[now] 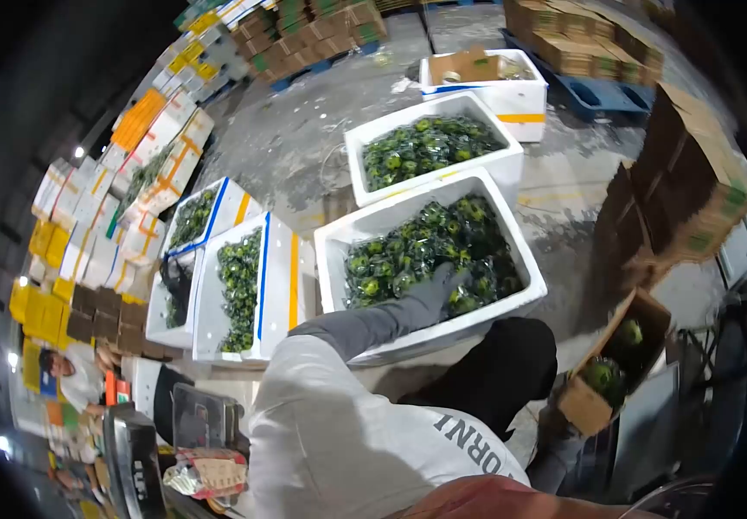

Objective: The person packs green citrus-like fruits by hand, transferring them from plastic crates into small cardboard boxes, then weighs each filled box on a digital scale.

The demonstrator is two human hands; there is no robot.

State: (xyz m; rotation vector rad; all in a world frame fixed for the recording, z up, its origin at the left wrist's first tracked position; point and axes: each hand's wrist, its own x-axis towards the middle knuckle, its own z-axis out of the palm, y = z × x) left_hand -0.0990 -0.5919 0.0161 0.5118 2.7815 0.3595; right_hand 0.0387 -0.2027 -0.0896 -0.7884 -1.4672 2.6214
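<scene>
My left hand, in a grey glove and sleeve, reaches into a white foam box. It touches green fruits in clear plastic bags that fill much of the box. Its fingers are sunk among the bags, so their pose is hidden. Low on the right, my right hand is dark and partly in shadow, close against the end of a small cardboard box. Inside that box lie larger round green fruits. The right fingers cannot be made out.
Behind stands a second foam box of bagged greens, then another foam box with cardboard inside. More foam boxes stand left. Flattened cartons lean right. A blue pallet lies beyond. A person is far left.
</scene>
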